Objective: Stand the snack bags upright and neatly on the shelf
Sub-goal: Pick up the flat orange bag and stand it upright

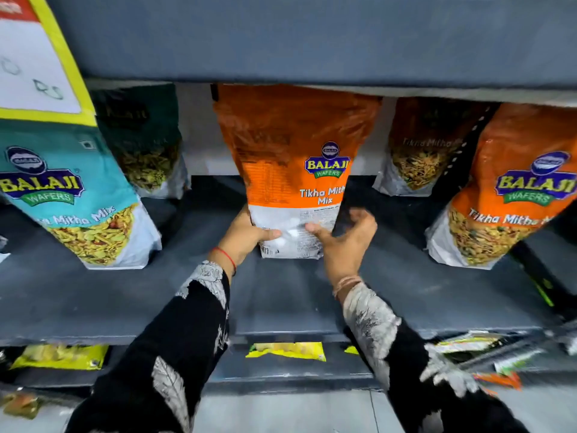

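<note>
The left hand [246, 235] grips the orange Tikha Mitha Mix bag [293, 170] at its base, mid-shelf [125, 295], while the right hand [346, 242], loosely open, only fingertips it, so the top-heavy bag could tip forward once let go.

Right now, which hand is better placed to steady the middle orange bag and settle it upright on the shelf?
The left hand: it clasps the lower left edge of the orange bag, thumb across the front. The right hand is open, only its thumb touching the front.
</note>
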